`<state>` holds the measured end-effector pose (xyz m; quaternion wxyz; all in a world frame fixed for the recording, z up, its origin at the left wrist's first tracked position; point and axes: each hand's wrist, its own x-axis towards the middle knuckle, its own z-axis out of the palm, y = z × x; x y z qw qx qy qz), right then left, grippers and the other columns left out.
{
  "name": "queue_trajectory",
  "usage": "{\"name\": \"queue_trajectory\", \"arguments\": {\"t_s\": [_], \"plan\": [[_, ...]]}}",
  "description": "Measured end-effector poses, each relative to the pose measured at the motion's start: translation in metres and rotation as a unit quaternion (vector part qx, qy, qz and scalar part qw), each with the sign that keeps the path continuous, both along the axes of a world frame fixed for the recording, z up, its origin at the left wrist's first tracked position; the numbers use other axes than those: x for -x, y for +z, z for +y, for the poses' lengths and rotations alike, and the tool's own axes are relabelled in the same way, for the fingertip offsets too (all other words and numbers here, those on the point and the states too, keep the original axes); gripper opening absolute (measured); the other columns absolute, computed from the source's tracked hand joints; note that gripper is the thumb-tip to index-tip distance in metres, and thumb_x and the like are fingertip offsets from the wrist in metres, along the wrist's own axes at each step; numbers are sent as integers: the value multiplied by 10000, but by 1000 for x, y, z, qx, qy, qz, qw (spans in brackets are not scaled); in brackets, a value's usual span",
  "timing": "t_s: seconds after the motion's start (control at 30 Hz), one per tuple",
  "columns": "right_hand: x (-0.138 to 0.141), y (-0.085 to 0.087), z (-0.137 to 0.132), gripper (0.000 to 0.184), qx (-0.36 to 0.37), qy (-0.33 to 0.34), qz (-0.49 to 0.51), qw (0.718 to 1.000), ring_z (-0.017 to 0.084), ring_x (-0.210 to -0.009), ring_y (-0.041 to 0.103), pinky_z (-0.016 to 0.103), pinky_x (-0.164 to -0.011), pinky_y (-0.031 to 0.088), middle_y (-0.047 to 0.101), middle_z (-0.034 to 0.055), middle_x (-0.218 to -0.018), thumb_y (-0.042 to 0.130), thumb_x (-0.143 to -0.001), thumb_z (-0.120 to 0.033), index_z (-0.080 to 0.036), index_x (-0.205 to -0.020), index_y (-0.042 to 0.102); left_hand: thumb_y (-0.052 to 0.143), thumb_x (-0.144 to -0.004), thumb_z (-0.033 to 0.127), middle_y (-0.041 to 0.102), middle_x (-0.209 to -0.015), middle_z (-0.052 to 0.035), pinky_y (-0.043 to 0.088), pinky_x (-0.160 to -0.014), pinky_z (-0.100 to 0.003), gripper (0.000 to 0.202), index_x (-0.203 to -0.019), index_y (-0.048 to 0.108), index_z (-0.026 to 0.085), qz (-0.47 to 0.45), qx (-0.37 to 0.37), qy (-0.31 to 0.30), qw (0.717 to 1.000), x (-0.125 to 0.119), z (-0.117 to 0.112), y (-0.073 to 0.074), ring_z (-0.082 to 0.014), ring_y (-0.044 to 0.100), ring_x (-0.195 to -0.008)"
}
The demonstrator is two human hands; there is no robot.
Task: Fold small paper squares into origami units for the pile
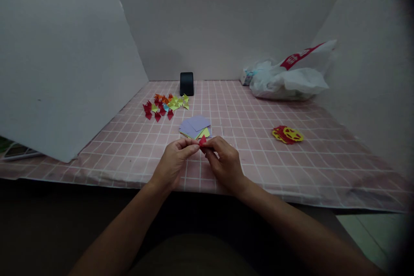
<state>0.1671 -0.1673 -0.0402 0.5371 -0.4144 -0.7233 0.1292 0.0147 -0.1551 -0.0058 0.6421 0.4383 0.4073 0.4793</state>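
Observation:
A small piece of folded red paper [202,140] is pinched between my two hands, over the near part of the table. My left hand [174,159] grips its left side between thumb and fingers. From the right, my right hand [224,161] holds it with thumb and forefinger, hiding part of it. Just beyond my fingertips lies a fanned stack of lilac and yellow paper sheets [196,125]. Farther off to the left sits a cluster of small folded paper figures [162,110] in red, orange, yellow and blue.
A dark phone [186,84] stands upright near the back wall. At the back right rests a white plastic bag [287,82] beside a small box [246,77]. Red and yellow cut-out pieces [287,134] lie on the right of the pink checked tablecloth [239,129]. White panels enclose the sides.

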Motion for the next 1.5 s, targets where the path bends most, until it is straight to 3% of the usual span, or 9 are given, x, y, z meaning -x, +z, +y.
{"name": "queue_trajectory", "arguments": {"t_s": [0.27,0.47,0.67,0.93,1.07,1.2,1.4,1.5], "plan": [[-1,1,-1,131,22,4,8,1000,176,-791,636,312,-710,496,663,25,-856,550,-937,-114,-216,-920,630,757,-704,232,701,-820,-19,437,-919,-326,84,-758,747,168,24,-24,13,999,-1,0,1,-170,613,-855],[0,1,-1,149,1,6,-16,1000,189,-856,648,327,-758,510,678,42,-907,534,-939,-98,-221,-945,617,725,-741,215,682,-809,-11,448,-864,-317,45,-763,715,178,87,-83,41,992,0,2,0,-167,604,-824],[0,0,0,156,1,-5,-28,1000,198,-857,650,335,-758,511,677,43,-906,522,-942,-98,-229,-940,606,737,-741,218,672,-815,-15,455,-838,-315,69,-783,701,177,92,-102,35,990,1,1,1,-170,606,-815],[0,1,-1,138,5,-9,-24,1000,194,-829,645,327,-744,506,674,48,-885,534,-940,-100,-213,-925,613,722,-767,228,662,-841,-8,445,-863,-305,76,-815,691,178,74,-90,47,992,2,3,-3,-164,596,-848],[0,0,0,151,1,-15,-23,1000,194,-833,643,328,-743,506,673,41,-885,527,-940,-103,-227,-927,613,713,-775,275,701,-855,-33,434,-891,-320,96,-785,735,182,103,-77,26,991,4,3,-4,-192,606,-887],[0,-1,0,165,-6,-15,-21,1000,192,-835,642,328,-744,509,673,38,-889,519,-939,-93,-232,-929,607,742,-743,281,707,-844,-31,430,-910,-326,88,-757,752,196,67,-54,17,996,1,1,0,-200,611,-907],[1,0,-1,170,-7,-8,-24,1000,195,-853,640,333,-753,511,671,38,-901,508,-944,-91,-236,-931,594,755,-731,265,657,-801,-14,419,-794,-284,88,-724,742,179,14,2,-9,1000,-2,-2,4,-150,549,-788],[1,-1,-1,169,-15,-9,-27,999,198,-859,639,334,-758,510,667,45,-905,504,-941,-81,-229,-929,586,771,-713,248,650,-795,-9,416,-803,-274,84,-727,742,171,-4,13,-20,1000,-1,-2,2,-140,546,-785]]}}
